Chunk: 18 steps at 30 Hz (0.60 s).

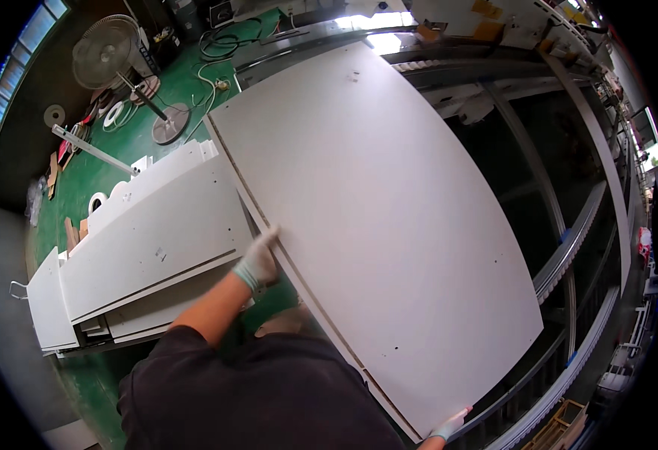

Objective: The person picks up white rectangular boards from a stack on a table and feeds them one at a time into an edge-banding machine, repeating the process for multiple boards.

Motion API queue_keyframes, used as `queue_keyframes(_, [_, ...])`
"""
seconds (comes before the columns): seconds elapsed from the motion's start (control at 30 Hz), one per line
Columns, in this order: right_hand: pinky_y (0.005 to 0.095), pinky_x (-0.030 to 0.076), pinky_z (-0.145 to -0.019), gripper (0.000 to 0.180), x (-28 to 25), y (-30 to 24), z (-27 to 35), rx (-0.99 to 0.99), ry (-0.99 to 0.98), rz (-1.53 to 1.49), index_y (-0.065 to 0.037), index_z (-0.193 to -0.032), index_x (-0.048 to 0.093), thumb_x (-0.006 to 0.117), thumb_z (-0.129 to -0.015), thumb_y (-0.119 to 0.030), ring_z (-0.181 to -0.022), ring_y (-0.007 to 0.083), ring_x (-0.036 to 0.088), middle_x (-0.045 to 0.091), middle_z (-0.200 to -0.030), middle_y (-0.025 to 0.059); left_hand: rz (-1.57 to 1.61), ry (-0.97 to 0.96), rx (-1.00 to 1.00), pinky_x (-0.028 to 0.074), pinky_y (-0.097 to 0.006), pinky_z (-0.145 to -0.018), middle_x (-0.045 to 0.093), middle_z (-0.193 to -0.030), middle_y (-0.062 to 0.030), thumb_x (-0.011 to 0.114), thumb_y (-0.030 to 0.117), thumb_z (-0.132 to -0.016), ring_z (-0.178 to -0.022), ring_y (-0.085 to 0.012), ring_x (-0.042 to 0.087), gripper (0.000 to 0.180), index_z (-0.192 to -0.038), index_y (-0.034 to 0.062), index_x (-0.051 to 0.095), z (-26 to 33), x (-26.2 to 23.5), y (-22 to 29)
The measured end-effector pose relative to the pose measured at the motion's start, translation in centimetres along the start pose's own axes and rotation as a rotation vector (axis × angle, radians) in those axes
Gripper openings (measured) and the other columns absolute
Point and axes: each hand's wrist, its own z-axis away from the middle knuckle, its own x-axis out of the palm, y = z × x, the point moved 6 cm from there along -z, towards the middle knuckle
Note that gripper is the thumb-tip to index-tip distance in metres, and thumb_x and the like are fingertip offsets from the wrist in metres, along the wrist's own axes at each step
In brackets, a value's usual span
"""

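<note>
A large white panel (374,210) lies in front of me, tilted across the view, with a narrow groove along its left edge and a few small holes. My left hand (258,259), in a pale glove with a green cuff, grips that long left edge about midway, its thumb side at the top and its other fingers mostly hidden under the board. At the near right corner my right hand (449,426), also gloved, holds the short edge. Only part of it shows at the bottom of the view.
A conveyor frame with metal rails (569,259) runs under and right of the panel. More white panels (156,240) are stacked at the left, beside a white post (92,148). Beyond stand a fan (106,52) and a round metal base (171,124); cables (227,45) lie on the green floor.
</note>
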Motion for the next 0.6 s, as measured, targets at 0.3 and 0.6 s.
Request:
queue_keyframes(0.3, [0.0418,0.047,-0.102,0.077,2.2,-1.5,6.7,0.064,0.133,-0.068,0.003,-0.141,0.05,0.039,-0.102,-0.061,-0.123,0.0302,0.055,0.055,-0.14,0.014,-0.6,0.453,0.625,0.055,-0.045,-0.076,0.058,-0.118,-0.0083,0.063,0.038,-0.096,-0.095,-0.0223,0.062,0.073,-0.158,0.0245,0.027,-14.1,-5.8,36.2])
queue_keyframes(0.6, [0.0431,0.044,-0.105,0.073,7.4,1.4,17.3,0.155,0.191,-0.27,-0.001,-0.145,0.046,0.04,-0.101,-0.059,-0.129,0.0309,0.049,0.05,-0.145,0.0136,-0.631,0.298,0.606,0.058,-0.041,-0.072,0.062,-0.113,-0.0077,0.056,0.032,-0.101,-0.09,-0.0219,0.066,0.046,-0.142,0.0162,0.045,-14.8,-3.9,38.0])
